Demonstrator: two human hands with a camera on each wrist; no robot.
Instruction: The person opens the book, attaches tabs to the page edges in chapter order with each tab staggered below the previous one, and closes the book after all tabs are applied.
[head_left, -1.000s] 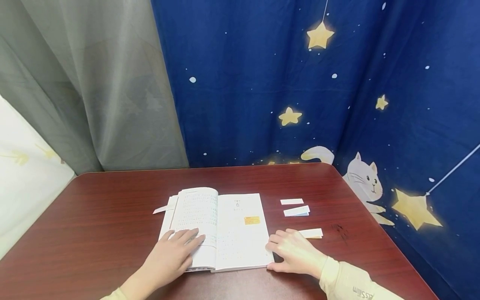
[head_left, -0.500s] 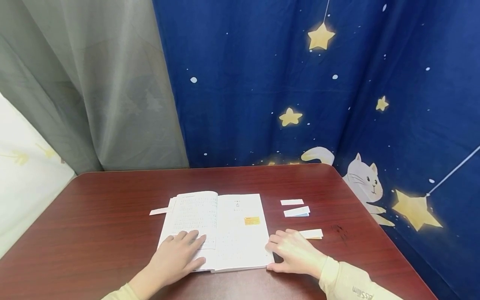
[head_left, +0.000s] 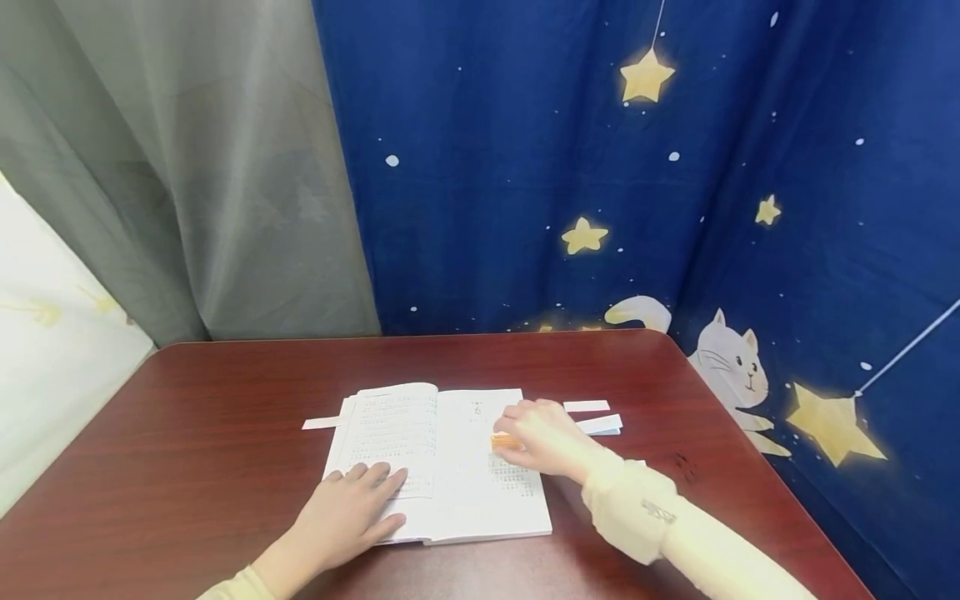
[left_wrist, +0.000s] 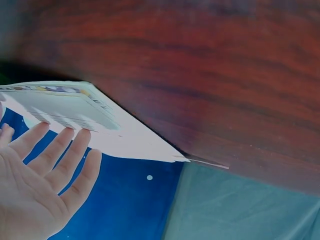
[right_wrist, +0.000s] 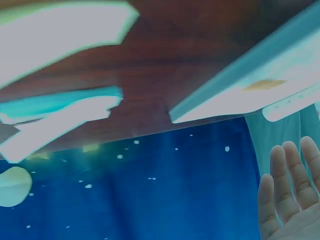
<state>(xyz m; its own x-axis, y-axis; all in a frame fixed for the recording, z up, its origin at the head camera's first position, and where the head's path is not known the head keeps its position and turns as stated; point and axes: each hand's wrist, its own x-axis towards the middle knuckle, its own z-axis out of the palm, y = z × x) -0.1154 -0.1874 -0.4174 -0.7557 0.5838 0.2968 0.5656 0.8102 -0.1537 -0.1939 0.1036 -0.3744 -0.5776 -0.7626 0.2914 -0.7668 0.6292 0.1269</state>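
An open book (head_left: 465, 517) lies on the table, its left leaves bowed up toward the spine. My left hand (head_left: 348, 512) rests spread on the lower left page; in the left wrist view its straight fingertips (left_wrist: 82, 134) meet the page. Over the right page reaches my right hand (head_left: 551, 437), its fingers and thumb at an orange note (head_left: 504, 442) and partly covering it. Straight fingers (right_wrist: 292, 180) show in the right wrist view, where the orange patch (right_wrist: 265, 85) lies flat on the page. A white paper strip (head_left: 321, 423) sticks out of the book's left side.
On the dark red table (head_left: 225, 450), right of the book, lie a white paper strip (head_left: 587, 406) and a folded strip (head_left: 603, 424) with a blue underside. The right sleeve (head_left: 637, 508) hides most of another strip. Grey and blue curtains (head_left: 480, 167) stand behind the table.
My right hand has left the book's lower right edge and moved up and left onto the orange note. The left page has settled lower under my left hand.
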